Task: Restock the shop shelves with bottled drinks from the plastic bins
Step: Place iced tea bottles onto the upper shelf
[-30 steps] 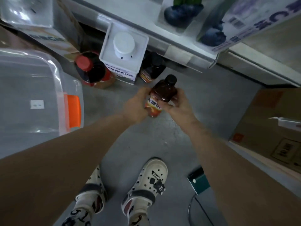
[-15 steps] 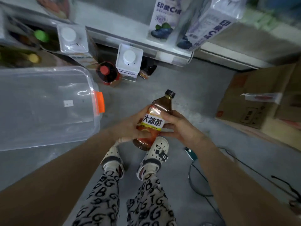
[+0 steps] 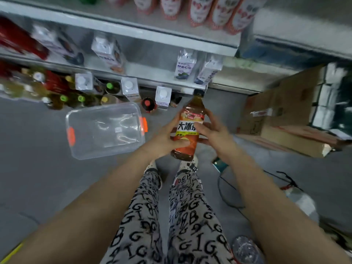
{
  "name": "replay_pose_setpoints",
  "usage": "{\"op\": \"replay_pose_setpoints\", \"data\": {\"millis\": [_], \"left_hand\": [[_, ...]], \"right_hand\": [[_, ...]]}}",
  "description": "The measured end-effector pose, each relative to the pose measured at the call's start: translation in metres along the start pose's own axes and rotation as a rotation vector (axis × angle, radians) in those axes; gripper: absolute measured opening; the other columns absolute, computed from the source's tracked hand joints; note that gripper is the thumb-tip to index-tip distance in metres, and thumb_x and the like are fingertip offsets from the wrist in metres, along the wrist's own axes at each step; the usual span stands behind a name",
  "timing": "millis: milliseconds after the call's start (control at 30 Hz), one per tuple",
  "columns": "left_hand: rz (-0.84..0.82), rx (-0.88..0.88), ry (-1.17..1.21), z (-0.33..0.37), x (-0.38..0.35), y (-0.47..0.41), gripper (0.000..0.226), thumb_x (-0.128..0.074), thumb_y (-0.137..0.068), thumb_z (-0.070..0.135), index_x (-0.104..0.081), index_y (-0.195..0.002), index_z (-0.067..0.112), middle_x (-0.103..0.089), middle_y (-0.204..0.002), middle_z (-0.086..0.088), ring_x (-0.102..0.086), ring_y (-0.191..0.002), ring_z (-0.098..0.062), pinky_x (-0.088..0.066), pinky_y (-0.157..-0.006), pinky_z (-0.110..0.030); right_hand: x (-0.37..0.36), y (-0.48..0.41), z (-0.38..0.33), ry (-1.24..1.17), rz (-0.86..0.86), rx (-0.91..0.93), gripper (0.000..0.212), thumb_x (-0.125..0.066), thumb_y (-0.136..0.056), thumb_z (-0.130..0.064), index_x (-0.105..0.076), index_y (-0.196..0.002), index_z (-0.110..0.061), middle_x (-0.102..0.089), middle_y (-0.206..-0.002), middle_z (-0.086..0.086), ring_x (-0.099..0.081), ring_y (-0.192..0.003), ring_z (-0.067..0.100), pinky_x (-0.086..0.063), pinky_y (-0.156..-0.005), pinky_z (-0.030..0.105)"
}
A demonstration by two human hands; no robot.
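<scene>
Amber tea bottle (image 3: 192, 115), cap probably black, gripped in my left hand (image 3: 163, 140) and right hand (image 3: 215, 130); plastic bin (image 3: 85, 149) at nine o'clock.

Dim, even light; wide-angle bending and motion blur smear the shelves (image 3: 114, 25).

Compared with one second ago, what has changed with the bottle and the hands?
The iced tea bottle has come up from near the floor. The left hand and the right hand still grip it. The clear plastic bin stays on the floor.
</scene>
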State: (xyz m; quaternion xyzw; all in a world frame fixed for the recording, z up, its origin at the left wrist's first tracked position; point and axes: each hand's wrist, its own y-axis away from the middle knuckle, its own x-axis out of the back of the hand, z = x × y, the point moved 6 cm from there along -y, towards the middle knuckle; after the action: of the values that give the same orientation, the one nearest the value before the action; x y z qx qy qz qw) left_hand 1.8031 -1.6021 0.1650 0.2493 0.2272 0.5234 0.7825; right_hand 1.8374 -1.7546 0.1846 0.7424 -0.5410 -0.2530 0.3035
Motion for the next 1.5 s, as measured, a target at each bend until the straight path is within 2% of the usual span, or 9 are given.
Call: {"op": "replay_pose_setpoints", "data": {"millis": [133, 233, 400, 500, 667, 867, 1067, 1267, 1500], "left_hand": [[0.007, -0.071, -0.022, 0.059, -0.007, 0.047, 0.095, -0.077, -0.083, 0.013, -0.019, -0.156, 0.034, -0.054, -0.137, 0.001, -0.055, -0.12, -0.012, -0.052, -0.087, -0.017], [-0.023, -0.129, -0.079, 0.105, -0.01, 0.076, 0.094, -0.076, -0.084, 0.016, -0.018, -0.154, 0.04, -0.056, -0.134, 0.003, -0.057, -0.119, -0.009, -0.051, -0.093, -0.023], [-0.067, -0.185, -0.114, 0.173, -0.012, 0.121, 0.083, -0.07, -0.089, 0.006, -0.021, -0.143, 0.046, -0.06, -0.112, 0.012, -0.064, -0.092, 0.006, -0.055, -0.073, -0.017], [-0.053, -0.246, -0.162, 0.207, -0.012, 0.143, 0.084, -0.072, -0.088, 0.011, -0.023, -0.146, 0.046, -0.058, -0.112, 0.006, -0.064, -0.099, -0.009, -0.06, -0.078, -0.03], [-0.05, -0.375, -0.225, 0.272, -0.018, 0.175, 0.089, -0.074, -0.087, 0.017, -0.017, -0.144, 0.054, -0.055, -0.12, 0.006, -0.064, -0.102, -0.012, -0.06, -0.072, -0.03], [-0.089, -0.533, -0.312, 0.341, -0.026, 0.203, 0.093, -0.077, -0.084, 0.024, -0.018, -0.148, 0.057, -0.053, -0.137, 0.007, -0.067, -0.109, -0.018, -0.059, -0.084, -0.05], [-0.116, -0.673, -0.396, 0.403, -0.037, 0.227, 0.098, -0.076, -0.085, 0.017, -0.012, -0.151, 0.05, -0.052, -0.132, 0.009, -0.064, -0.109, -0.014, -0.061, -0.076, -0.034], [-0.099, -0.808, -0.53, 0.469, -0.045, 0.252, 0.091, -0.074, -0.086, 0.025, -0.011, -0.136, 0.066, -0.059, -0.124, 0.015, -0.063, -0.11, -0.006, -0.06, -0.083, -0.034], [0.023, -0.944, -0.653, 0.565, -0.043, 0.281, 0.099, -0.071, -0.088, 0.033, 0.003, -0.153, 0.048, -0.048, -0.139, 0.012, -0.057, -0.114, -0.003, -0.057, -0.09, -0.031]], "right_hand": [[-0.001, 0.059, -0.054, 0.03, 0.053, 0.075, 0.052, -0.064, -0.097, -0.014, -0.045, -0.145, -0.015, -0.073, -0.106, -0.004, -0.073, -0.09, 0.006, -0.06, -0.074, 0.023], [0.0, 0.096, -0.093, 0.041, 0.071, 0.139, 0.048, -0.065, -0.097, -0.016, -0.049, -0.142, -0.018, -0.075, -0.096, -0.011, -0.073, -0.088, 0.005, -0.059, -0.073, 0.023], [0.002, 0.145, -0.146, 0.054, 0.088, 0.224, 0.05, -0.068, -0.095, -0.02, -0.05, -0.142, -0.019, -0.073, -0.111, 0.001, -0.074, -0.093, 0.013, -0.061, -0.076, 0.029], [0.004, 0.17, -0.175, 0.053, 0.115, 0.278, 0.053, -0.07, -0.093, -0.022, -0.049, -0.142, -0.019, -0.073, -0.115, 0.005, -0.074, -0.097, 0.017, -0.061, -0.075, 0.029], [0.012, 0.22, -0.228, 0.063, 0.185, 0.422, 0.052, -0.072, -0.091, -0.024, -0.052, -0.138, -0.021, -0.073, -0.115, 0.005, -0.074, -0.099, 0.017, -0.06, -0.085, 0.031], [0.016, 0.283, -0.287, 0.067, 0.23, 0.575, 0.041, -0.07, -0.093, -0.023, -0.054, -0.13, -0.026, -0.076, -0.106, 0.0, -0.075, -0.093, 0.016, -0.059, -0.068, 0.024], [0.026, 0.325, -0.329, 0.027, 0.287, 0.702, 0.036, -0.072, -0.09, -0.016, -0.057, -0.12, -0.029, -0.078, -0.097, -0.005, -0.075, -0.092, 0.015, -0.059, -0.068, 0.024], [0.032, 0.366, -0.383, 0.065, 0.332, 0.818, 0.064, -0.078, -0.073, -0.031, -0.053, -0.131, -0.024, -0.078, -0.102, 0.002, -0.075, -0.095, 0.02, -0.06, -0.072, 0.029], [0.048, 0.405, -0.477, 0.131, 0.346, 0.968, 0.052, -0.076, -0.085, -0.021, -0.053, -0.132, -0.018, -0.077, -0.106, 0.001, -0.074, -0.097, 0.02, -0.061, -0.072, 0.031]]}}
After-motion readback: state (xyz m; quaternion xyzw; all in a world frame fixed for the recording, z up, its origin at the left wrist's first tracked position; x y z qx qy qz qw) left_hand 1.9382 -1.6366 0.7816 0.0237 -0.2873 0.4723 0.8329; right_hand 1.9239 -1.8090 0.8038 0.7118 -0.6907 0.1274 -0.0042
